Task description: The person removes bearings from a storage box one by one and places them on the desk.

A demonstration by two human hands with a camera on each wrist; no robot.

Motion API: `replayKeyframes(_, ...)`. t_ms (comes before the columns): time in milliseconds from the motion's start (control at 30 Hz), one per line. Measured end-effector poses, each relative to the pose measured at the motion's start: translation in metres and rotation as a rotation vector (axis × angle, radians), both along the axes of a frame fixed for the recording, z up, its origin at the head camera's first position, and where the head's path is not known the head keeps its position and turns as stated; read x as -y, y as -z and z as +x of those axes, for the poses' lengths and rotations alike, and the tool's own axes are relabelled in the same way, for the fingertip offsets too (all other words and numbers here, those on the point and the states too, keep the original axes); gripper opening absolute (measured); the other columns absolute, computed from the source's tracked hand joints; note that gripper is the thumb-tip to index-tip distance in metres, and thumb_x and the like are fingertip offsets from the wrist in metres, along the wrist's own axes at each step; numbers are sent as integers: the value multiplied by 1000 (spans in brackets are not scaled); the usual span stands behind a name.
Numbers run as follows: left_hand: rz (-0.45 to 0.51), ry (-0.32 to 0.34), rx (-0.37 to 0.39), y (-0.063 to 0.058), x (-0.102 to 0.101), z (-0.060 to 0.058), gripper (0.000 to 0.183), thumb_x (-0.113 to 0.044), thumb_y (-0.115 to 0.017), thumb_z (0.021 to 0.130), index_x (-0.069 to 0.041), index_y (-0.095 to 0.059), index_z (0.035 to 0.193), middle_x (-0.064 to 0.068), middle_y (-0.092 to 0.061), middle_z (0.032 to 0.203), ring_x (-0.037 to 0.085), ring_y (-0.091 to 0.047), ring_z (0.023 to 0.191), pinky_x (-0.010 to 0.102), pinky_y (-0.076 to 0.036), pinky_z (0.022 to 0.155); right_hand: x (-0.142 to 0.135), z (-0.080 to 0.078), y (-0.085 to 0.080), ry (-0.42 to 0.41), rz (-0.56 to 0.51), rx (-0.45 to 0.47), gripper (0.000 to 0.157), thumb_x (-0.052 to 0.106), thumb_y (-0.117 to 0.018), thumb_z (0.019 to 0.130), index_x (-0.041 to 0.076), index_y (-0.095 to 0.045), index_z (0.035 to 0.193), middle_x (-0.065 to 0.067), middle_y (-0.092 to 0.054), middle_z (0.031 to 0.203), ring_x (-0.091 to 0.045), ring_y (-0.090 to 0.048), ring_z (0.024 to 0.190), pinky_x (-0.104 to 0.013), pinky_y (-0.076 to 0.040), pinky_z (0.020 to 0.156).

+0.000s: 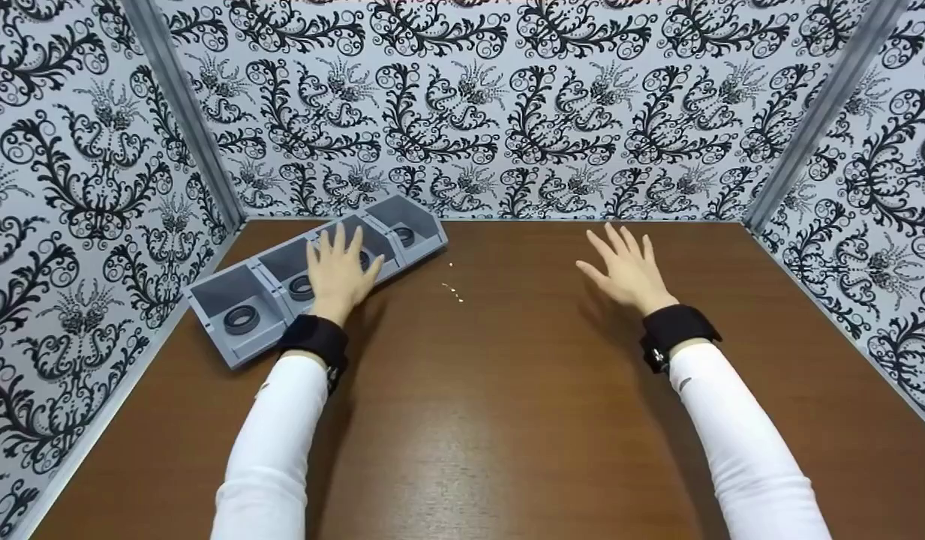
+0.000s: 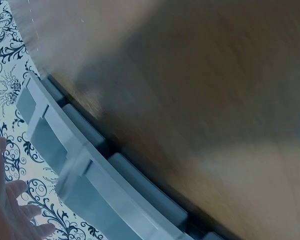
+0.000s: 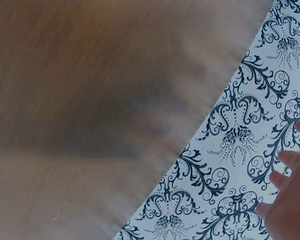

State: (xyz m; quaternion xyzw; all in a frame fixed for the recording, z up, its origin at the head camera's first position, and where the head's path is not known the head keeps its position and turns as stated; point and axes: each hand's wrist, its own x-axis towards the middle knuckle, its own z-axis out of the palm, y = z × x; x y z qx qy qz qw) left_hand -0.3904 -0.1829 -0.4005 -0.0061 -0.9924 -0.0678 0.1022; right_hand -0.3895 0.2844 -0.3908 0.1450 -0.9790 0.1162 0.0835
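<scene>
A grey tray [image 1: 223,291] split into several compartments stands at an angle at the back left of the table. Each compartment holds a dark ring that looks like a bearing, such as the ring [image 1: 241,328] at the near end. Above the tray's middle hovers my left hand [image 1: 337,276], fingers straight and spread, partly covering two rings. In the left wrist view the tray's side [image 2: 92,142] shows beyond the fingers. My right hand [image 1: 627,271] is held over the right of the table, fingers spread, holding nothing; its fingers [image 3: 285,180] edge into the right wrist view.
The brown wooden table [image 1: 507,420] is bounded by white walls [image 1: 537,112] with black scroll patterns at the back and both sides. Grey metal posts [image 1: 181,105] mark the corners. A few small pale flecks [image 1: 452,290] lie near the table's middle.
</scene>
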Motion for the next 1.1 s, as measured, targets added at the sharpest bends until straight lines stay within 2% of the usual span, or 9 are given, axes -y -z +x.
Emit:
replayKeyframes(167, 3, -38, 2, 0, 8, 8, 77, -58, -37, 107, -13, -20, 167, 21, -16, 171, 47, -15, 156, 61, -4, 124, 2, 2, 3, -17, 6, -8, 71, 50, -44, 109, 10, -27, 165, -25, -12, 171, -45, -5, 158, -63, 8, 122)
replayKeyframes(367, 27, -75, -48, 3, 13, 17, 74, -53, -42, 107, -9, -26, 166, 23, -19, 170, 48, -17, 155, 63, -6, 123, 5, 6, 9, -52, 10, -27, 71, 49, -46, 109, 9, -29, 165, -25, -16, 170, -46, -8, 157, -64, 5, 122)
replayKeyframes(667, 43, -70, -90, 5, 18, 34, 74, -51, -45, 106, -6, -32, 163, 25, -23, 168, 50, -19, 154, 66, -10, 122, 10, 14, 18, -108, 61, -57, 70, 47, -50, 108, 9, -32, 164, -23, -20, 170, -46, -15, 156, -64, 1, 123)
replayKeyframes(1100, 40, -80, -87, 2, 54, 61, 76, -52, -45, 106, -4, -28, 163, 29, -24, 166, 53, -21, 151, 67, -14, 120, 22, 27, 21, -171, 62, -68, 69, 46, -53, 107, 8, -37, 162, -22, -26, 168, -46, -22, 154, -63, -3, 123)
